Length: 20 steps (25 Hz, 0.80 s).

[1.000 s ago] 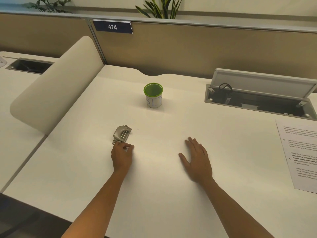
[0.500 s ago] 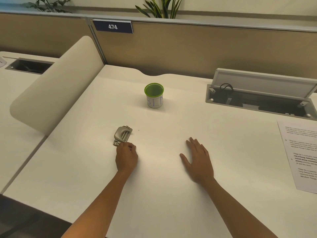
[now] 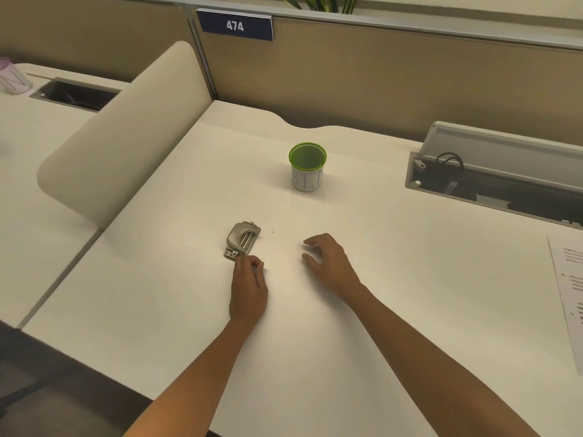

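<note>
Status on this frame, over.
Left hand curled at near end of metal piece, grip unclear. Right hand open, fingers arched. Cup stands well beyond.

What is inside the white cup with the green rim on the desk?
Inside the white cup with the green rim, only its green inner wall shows; nothing sticks out above the rim. The near wall covers the lowest part, so a small thing there cannot be excluded.

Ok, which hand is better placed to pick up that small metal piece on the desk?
Left. The left hand lies at the near end of the metal piece, fingers curled right beside it. The right hand hovers open off to the right, with bare desk between.
</note>
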{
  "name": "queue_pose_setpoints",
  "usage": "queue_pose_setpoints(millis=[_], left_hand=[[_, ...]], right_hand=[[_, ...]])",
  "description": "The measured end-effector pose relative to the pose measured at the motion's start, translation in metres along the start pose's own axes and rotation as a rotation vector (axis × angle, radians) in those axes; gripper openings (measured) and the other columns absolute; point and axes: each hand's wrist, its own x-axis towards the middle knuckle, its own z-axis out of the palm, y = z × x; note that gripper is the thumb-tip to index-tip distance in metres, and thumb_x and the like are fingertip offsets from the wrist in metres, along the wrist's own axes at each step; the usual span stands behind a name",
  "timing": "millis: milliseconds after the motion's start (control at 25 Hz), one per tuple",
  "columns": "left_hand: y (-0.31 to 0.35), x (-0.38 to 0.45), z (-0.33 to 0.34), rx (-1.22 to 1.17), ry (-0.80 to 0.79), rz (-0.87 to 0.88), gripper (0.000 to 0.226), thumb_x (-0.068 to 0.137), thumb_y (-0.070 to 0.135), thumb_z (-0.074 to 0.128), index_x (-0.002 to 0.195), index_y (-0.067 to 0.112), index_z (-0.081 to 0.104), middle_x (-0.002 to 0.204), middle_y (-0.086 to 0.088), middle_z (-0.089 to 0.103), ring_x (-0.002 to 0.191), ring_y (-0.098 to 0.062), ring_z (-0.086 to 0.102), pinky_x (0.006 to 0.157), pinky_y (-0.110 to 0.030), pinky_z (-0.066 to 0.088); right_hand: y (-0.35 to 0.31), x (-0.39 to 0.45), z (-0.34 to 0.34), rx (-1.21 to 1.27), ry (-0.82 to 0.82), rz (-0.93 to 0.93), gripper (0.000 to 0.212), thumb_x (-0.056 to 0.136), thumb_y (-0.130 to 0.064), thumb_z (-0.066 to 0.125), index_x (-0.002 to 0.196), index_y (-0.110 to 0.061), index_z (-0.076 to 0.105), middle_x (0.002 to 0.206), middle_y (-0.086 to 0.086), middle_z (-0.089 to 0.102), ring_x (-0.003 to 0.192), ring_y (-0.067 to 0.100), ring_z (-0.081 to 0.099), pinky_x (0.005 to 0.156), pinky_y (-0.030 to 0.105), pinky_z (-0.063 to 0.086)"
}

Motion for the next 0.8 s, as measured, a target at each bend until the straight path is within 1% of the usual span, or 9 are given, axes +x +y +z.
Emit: queue_pose_setpoints(millis=[80,160,240,320,400,520,640,800], left_hand=[[0.000,0.000,0.001,0.015,-0.024,0.007,0.012,0.103,0.013,0.045,0.097,0.023,0.046,0.096,0.009,0.046,0.078,-0.008,0.047,0.068,-0.020,0.034],[0.002,0.001,0.002,0.014,-0.049,0.006,0.012,0.104,0.013,0.044,0.098,0.024,0.045,0.097,0.009,0.047,0.078,-0.007,0.047,0.067,-0.020,0.033],[0.005,0.003,0.002,0.010,-0.052,0.009,0.010,0.104,0.011,0.044,0.099,0.019,0.047,0.098,0.005,0.050,0.079,-0.009,0.047,0.069,-0.021,0.034],[0.007,0.003,0.002,0.011,-0.045,0.007,0.008,0.103,0.009,0.045,0.100,0.015,0.049,0.099,0.003,0.052,0.081,-0.012,0.047,0.072,-0.022,0.036],[0.008,0.002,0.002,0.015,-0.039,0.015,0.008,0.103,0.007,0.045,0.101,0.013,0.050,0.099,0.001,0.054,0.082,-0.014,0.049,0.074,-0.020,0.036],[0.011,0.002,0.001,0.019,-0.035,0.022,0.007,0.103,0.006,0.045,0.101,0.011,0.051,0.099,-0.002,0.055,0.082,-0.017,0.050,0.075,-0.020,0.037],[0.012,0.002,0.002,0.039,-0.029,0.024,0.008,0.103,0.006,0.045,0.100,0.010,0.051,0.099,-0.004,0.056,0.083,-0.019,0.052,0.075,-0.023,0.039],[0.012,0.001,0.002,0.062,-0.023,0.043,0.008,0.103,0.008,0.045,0.100,0.012,0.051,0.099,-0.004,0.056,0.084,-0.020,0.054,0.075,-0.027,0.042]], right_hand=[[-0.011,0.020,0.008,-0.006,-0.064,-0.007,0.029,0.091,-0.013,0.066,0.119,-0.008,0.063,0.116,0.008,0.061,0.103,0.022,0.061,0.093,0.031,0.049],[-0.019,0.037,0.015,-0.042,-0.108,-0.008,0.029,0.091,-0.011,0.066,0.119,-0.005,0.063,0.114,0.012,0.061,0.101,0.025,0.060,0.091,0.029,0.047],[-0.025,0.051,0.021,-0.078,-0.140,-0.007,0.030,0.090,-0.011,0.066,0.119,-0.004,0.063,0.113,0.014,0.061,0.101,0.027,0.060,0.086,0.024,0.041],[-0.032,0.062,0.026,-0.085,-0.154,0.012,0.029,0.089,-0.011,0.067,0.117,-0.004,0.065,0.111,0.014,0.061,0.100,0.028,0.060,0.084,0.025,0.040],[-0.038,0.071,0.030,-0.061,-0.150,0.044,0.026,0.087,-0.011,0.069,0.112,-0.003,0.068,0.107,0.016,0.062,0.098,0.030,0.060,0.085,0.031,0.046],[-0.047,0.081,0.033,-0.078,-0.137,0.085,0.021,0.086,-0.017,0.072,0.101,-0.003,0.071,0.104,0.014,0.065,0.097,0.029,0.061,0.081,0.031,0.044],[-0.053,0.086,0.037,-0.138,-0.097,0.108,0.020,0.088,-0.022,0.071,0.096,-0.004,0.072,0.102,0.012,0.068,0.095,0.029,0.062,0.080,0.034,0.046],[-0.055,0.089,0.043,-0.214,-0.075,0.092,0.019,0.094,-0.019,0.064,0.099,-0.003,0.072,0.107,0.013,0.068,0.098,0.032,0.063,0.082,0.037,0.046]])
